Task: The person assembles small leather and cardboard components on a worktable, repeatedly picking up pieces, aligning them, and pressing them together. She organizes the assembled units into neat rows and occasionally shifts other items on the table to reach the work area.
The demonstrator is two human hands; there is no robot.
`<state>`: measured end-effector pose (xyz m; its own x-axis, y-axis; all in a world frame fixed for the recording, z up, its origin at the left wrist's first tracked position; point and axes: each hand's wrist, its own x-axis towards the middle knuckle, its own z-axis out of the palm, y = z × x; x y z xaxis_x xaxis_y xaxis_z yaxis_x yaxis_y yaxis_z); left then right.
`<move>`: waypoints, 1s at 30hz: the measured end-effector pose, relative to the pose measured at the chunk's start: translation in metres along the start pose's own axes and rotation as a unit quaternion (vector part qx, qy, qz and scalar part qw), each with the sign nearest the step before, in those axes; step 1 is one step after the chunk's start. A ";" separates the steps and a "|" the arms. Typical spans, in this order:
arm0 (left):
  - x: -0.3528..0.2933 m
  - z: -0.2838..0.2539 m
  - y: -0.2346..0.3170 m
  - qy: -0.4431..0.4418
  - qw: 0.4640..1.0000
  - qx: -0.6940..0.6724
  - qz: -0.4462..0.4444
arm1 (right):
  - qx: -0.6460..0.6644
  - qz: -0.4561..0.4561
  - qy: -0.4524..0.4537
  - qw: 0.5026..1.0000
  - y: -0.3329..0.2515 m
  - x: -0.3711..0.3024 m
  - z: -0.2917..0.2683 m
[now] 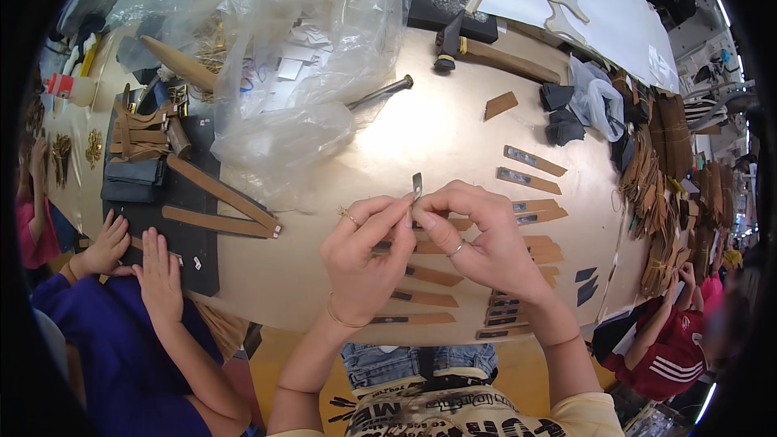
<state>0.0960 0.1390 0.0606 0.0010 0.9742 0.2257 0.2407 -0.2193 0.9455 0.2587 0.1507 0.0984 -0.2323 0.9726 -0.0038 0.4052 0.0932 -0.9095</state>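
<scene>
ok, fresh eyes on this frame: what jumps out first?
Dead centre, the left hand and right hand meet over the tan tabletop, pinching a small grey metal clip between their fingertips. Behind them, a big crumpled clear plastic bag covers the upper left of the table. Rows of flat brown leather strips fan out under and to the right of the hands.

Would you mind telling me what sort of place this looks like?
Probably a leather-goods craft workshop: brown leather strips cover the worktable, a hammer lies at hand, and stacks of cut pieces line its edge.
</scene>
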 end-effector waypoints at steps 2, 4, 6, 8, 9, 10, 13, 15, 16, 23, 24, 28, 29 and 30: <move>0.002 0.000 -0.005 0.008 0.999 0.029 0.044 | 0.025 0.010 0.010 1.000 0.000 0.001 0.000; 0.005 0.001 -0.010 0.014 0.996 0.042 0.080 | 0.039 0.016 0.017 0.999 0.001 0.003 0.001; 0.007 0.001 -0.013 0.011 0.989 0.092 0.119 | 0.041 0.024 0.022 0.999 0.003 0.007 0.002; 0.008 0.001 -0.013 0.010 0.986 0.106 0.128 | 0.026 0.035 0.013 0.999 0.004 0.011 0.001; 0.009 0.001 -0.012 0.009 0.989 0.095 0.116 | 0.018 0.040 0.008 0.999 0.005 0.013 0.000; 0.009 0.001 -0.011 0.005 0.991 0.082 0.105 | 0.000 0.024 0.004 1.000 0.006 0.015 -0.001; 0.009 -0.003 -0.007 -0.020 0.998 -0.056 -0.025 | -0.042 -0.015 -0.009 0.999 0.008 0.022 -0.002; 0.013 -0.007 -0.009 -0.028 0.997 -0.062 -0.043 | -0.056 -0.023 -0.023 0.998 0.009 0.024 -0.001; 0.016 -0.009 -0.011 -0.030 0.996 -0.060 -0.055 | -0.061 -0.028 -0.024 0.997 0.009 0.026 0.000; 0.016 -0.030 -0.011 0.052 0.988 -0.091 -0.115 | -0.054 -0.045 -0.028 0.997 0.008 0.042 -0.002; 0.015 -0.037 -0.011 0.085 0.988 -0.071 -0.106 | -0.060 -0.052 -0.024 0.997 0.006 0.046 -0.004; 0.009 -0.068 -0.014 0.224 0.971 -0.046 -0.076 | -0.125 -0.149 0.078 0.978 -0.001 0.086 0.003; 0.007 -0.077 -0.014 0.251 0.961 -0.051 -0.100 | -0.160 -0.201 0.118 0.959 -0.003 0.103 0.006; 0.005 -0.083 -0.014 0.275 0.956 -0.029 -0.103 | -0.194 -0.246 0.158 0.936 -0.006 0.121 0.009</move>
<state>0.0117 0.1426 0.0686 -0.5541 0.8255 0.1071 0.1259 -0.0440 0.9911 0.2199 0.2663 0.1001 -0.2268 0.7999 0.5557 0.6230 0.5577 -0.5485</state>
